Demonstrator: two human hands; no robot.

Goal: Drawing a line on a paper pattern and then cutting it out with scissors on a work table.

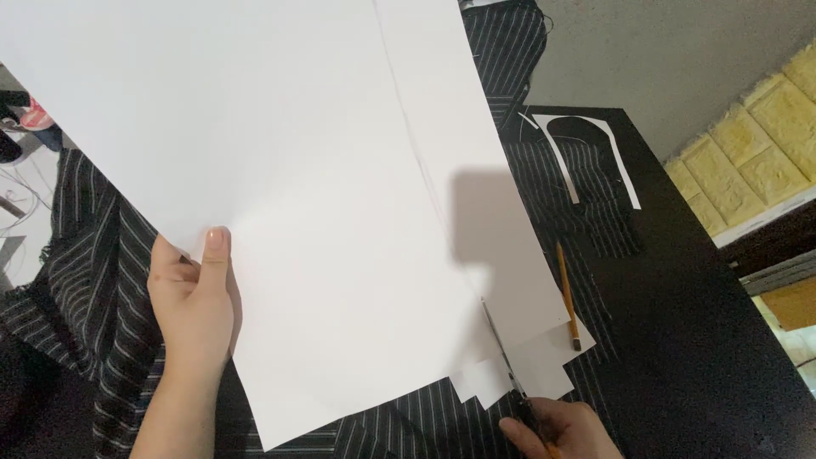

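The big white paper sheet (323, 195) lies tilted over the black striped fabric (93, 280) on the dark table (697, 357). My left hand (191, 297) pinches its edge, thumb on top. My right hand (557, 425) grips the scissors (506, 357) (blades inside the sheet's lower edge). A pencil (568, 293) lies just beside.

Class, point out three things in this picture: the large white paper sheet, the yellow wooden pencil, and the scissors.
large white paper sheet (323, 212), head view, middle of the sheet.
yellow wooden pencil (567, 293), head view, mid-shaft.
scissors (500, 344), head view, on the blade.
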